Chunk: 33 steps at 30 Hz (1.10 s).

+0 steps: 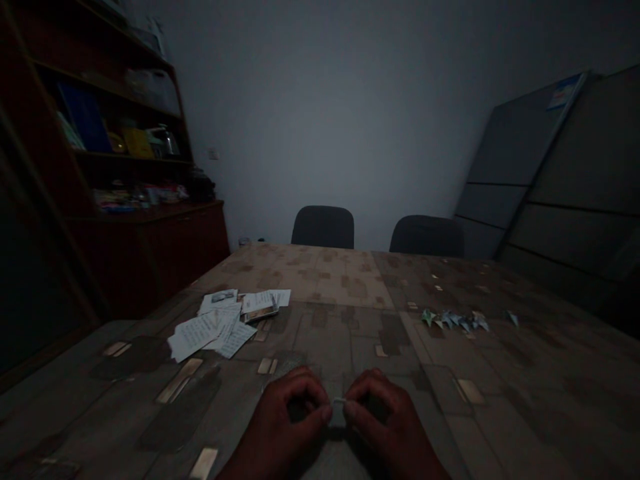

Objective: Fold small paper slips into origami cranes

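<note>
Head view showed the right hand [397, 419] pinching a small pale strip [339, 400], the left hand [274, 415] fingertips-together just beside it, folded papers [447, 320] ahead-right

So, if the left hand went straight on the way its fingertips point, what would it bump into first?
Probably the small pale strip at the fingertips of the right hand, then those fingertips. The picture is dim, so whether the left hand touches the strip is unclear.
</note>
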Available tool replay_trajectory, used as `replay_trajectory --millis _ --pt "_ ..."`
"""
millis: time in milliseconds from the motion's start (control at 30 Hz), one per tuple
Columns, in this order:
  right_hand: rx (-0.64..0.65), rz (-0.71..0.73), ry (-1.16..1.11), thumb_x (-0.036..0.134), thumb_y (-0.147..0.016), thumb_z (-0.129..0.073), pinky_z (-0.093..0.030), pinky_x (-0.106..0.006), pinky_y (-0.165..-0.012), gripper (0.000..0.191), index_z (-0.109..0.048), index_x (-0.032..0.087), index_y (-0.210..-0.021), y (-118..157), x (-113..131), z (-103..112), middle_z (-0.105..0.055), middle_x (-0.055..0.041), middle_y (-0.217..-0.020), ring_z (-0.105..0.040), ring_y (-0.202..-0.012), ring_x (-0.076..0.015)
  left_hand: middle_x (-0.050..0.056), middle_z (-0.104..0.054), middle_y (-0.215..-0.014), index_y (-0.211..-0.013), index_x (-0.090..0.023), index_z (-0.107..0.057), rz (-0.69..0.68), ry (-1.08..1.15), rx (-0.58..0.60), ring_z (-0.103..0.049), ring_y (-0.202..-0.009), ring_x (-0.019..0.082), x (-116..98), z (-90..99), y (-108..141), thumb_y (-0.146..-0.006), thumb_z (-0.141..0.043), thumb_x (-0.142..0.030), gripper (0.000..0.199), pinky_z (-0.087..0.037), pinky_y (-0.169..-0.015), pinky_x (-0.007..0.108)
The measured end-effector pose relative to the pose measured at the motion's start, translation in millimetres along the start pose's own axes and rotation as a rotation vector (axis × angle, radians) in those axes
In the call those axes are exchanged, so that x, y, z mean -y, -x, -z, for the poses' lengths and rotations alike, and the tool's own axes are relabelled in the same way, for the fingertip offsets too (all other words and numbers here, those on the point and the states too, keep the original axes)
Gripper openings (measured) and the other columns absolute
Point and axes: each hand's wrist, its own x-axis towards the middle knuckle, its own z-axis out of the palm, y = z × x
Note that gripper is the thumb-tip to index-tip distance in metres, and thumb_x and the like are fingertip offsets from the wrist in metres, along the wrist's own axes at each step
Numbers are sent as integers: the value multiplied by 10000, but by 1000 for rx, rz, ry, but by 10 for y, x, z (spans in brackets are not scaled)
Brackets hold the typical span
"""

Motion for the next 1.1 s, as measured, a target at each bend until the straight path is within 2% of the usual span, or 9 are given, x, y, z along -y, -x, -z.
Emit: replay_trajectory --millis 133,233,400,667,800,867,933,1000,1100 --pt "2 135 123 167 -824 -616 -432 -310 -688 51 -659 193 -816 5 55 -15 -659 -25 -745 -597 -763 -199 27 -622 -708 -657 -174 -622 -184 -198 -11 -610 -704 195 48 -30 50 -736 -608 -86 119 -431 -657 294" --pt "-2 220 170 156 -833 -604 -416 -321 -693 83 -631 202 -770 2 82 -21 -659 -14 -725 -587 -736 -192 21 -628 -705 -660 -181 -622 -222 -215 8 -614 -696 189 81 -50 66 -757 -628 -100 127 -433 -649 285" --pt "-11 160 141 165 -859 -565 -415 -306 -670 140 -601 209 -731 6 74 -15 -630 -3 -693 -577 -713 -186 23 -628 -677 -657 -178 -652 -114 -93 30 -612 -672 189 40 -50 36 -770 -607 -182 122 -445 -637 283" --pt "18 91 210 166 -902 -550 -416 -303 -709 137 -611 207 -786 50 17 -38 -646 -7 -748 -593 -758 -188 -14 -547 -536 -555 -168 -605 149 -82 -34 -528 -531 158 31 -117 9 -610 -559 -141 77 -380 -523 262" --pt "-32 -20 146 198 -879 -565 -423 -288 -670 146 -610 196 -741 16 23 9 -616 -6 -722 -597 -732 -190 -33 -494 -495 -527 -177 -573 228 -47 -56 -444 -498 137 68 -92 -26 -582 -565 -161 58 -317 -495 253" --pt "-73 -99 90 235 -868 -570 -418 -277 -622 166 -605 192 -712 -8 19 37 -595 -2 -695 -586 -683 -185 -34 -486 -500 -540 -184 -562 233 -5 -57 -442 -507 140 61 -53 -42 -602 -567 -194 63 -325 -502 256" --pt "-75 -138 55 247 -848 -581 -411 -270 -595 168 -611 187 -694 -22 12 47 -583 0 -673 -575 -650 -179 -15 -538 -558 -619 -176 -600 201 56 -50 -503 -560 161 36 -16 -43 -655 -570 -244 82 -379 -546 271" --pt "-46 -126 43 235 -826 -596 -411 -268 -594 151 -625 183 -687 -19 8 34 -583 -1 -667 -575 -650 -178 12 -602 -642 -692 -168 -647 152 88 -18 -564 -645 187 8 0 -26 -710 -580 -277 129 -422 -614 290" --pt "-20 -79 41 218 -812 -607 -415 -273 -602 133 -641 177 -690 4 10 -4 -580 -5 -665 -581 -659 -182 23 -616 -671 -664 -162 -670 115 61 43 -568 -664 189 -15 -22 7 -726 -606 -255 129 -421 -634 295"
